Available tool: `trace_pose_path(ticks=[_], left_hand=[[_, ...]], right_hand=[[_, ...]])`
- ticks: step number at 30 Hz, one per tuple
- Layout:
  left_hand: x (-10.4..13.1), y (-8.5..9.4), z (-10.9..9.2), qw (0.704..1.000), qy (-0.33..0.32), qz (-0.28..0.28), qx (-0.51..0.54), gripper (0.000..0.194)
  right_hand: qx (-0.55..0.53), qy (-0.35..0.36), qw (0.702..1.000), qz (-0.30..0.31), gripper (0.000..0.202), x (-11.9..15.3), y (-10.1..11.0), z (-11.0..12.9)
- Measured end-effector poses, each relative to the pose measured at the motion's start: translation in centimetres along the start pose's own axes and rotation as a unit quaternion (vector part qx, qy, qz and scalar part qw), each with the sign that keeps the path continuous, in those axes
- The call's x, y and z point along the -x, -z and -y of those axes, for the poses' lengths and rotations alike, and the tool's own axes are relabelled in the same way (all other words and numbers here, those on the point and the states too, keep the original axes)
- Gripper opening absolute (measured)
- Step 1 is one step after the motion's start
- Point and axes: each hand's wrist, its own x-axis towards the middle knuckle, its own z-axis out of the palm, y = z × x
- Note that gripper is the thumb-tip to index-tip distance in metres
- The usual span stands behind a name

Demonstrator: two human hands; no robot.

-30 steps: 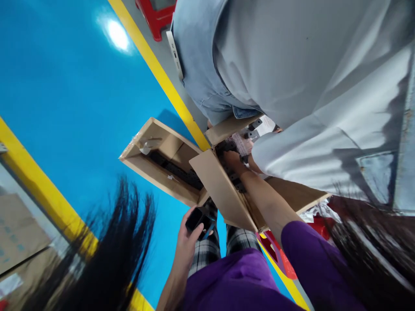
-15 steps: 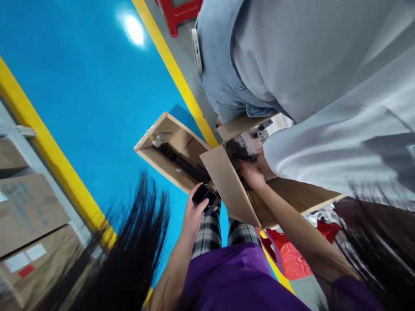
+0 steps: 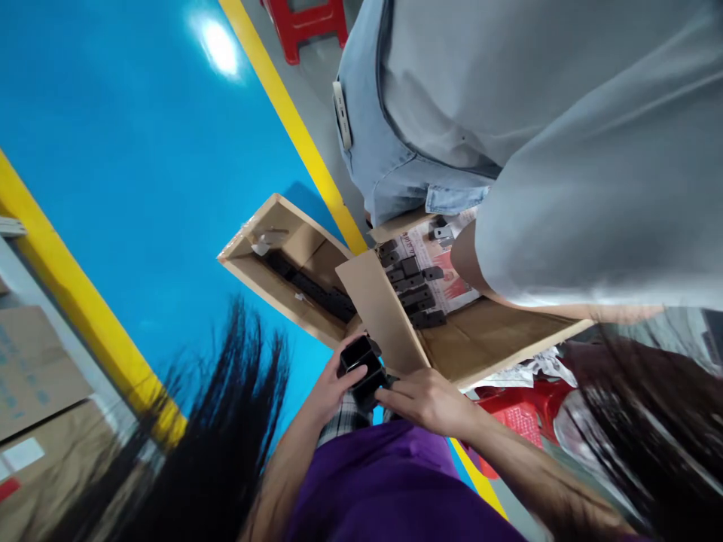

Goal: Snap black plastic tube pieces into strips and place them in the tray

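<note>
My left hand [image 3: 330, 385] is closed around black hollow rectangular pieces [image 3: 358, 354], held side by side with their open ends toward me. My right hand [image 3: 432, 400] has its fingertips on the lower one of these black pieces, its thumb partly hidden. Just beyond my hands stands an open cardboard box [image 3: 508, 331]. Inside it, several black blocks with holes [image 3: 415, 297] lie on a printed sheet [image 3: 452, 275]. The box's raised flap [image 3: 384, 309] stands between my hands and those blocks.
A second open carton [image 3: 282, 293] on the left holds a row of dark parts. A co-worker in a grey top [image 3: 565, 135] leans over the box from the far side. Red stools [image 3: 308, 22] stand behind and at lower right. Stacked cartons [image 3: 39, 369] are at left.
My right hand has come out of the cardboard box and back to the black pieces in my left hand. The co-worker's arm has shifted, showing more of the black blocks.
</note>
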Motion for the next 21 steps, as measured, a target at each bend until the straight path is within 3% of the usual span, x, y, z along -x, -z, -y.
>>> trace_pose_path(ticks=[7,11,13,16,18,21], left_hand=[[1.0,2.2,3.3,0.994,0.032,0.098,0.032,0.094],[1.2,1.5,3.1,0.994,0.055,0.092,0.033,0.099],[1.3,0.9,2.4,0.994,0.064,0.08,0.031,0.099],[1.7,0.4,1.4,0.996,0.056,0.059,0.042,0.094],[1.9,0.2,0.9,0.997,0.046,0.034,0.056,0.09],[2.0,0.2,0.6,0.997,0.037,-0.007,0.064,0.088]], right_hand=[[-0.009,0.012,0.999,0.029,0.024,-0.3,-0.8,1.4],[-0.035,-0.011,0.998,0.049,0.027,0.0,-0.5,2.2],[-0.084,-0.035,0.995,0.031,0.026,0.3,0.2,1.9],[-0.111,-0.146,0.982,-0.032,0.023,0.6,1.7,-1.1],[-0.058,-0.247,0.965,-0.06,0.026,0.5,2.4,-4.6],[0.026,-0.328,0.942,-0.059,0.027,-0.3,2.3,-9.5]])
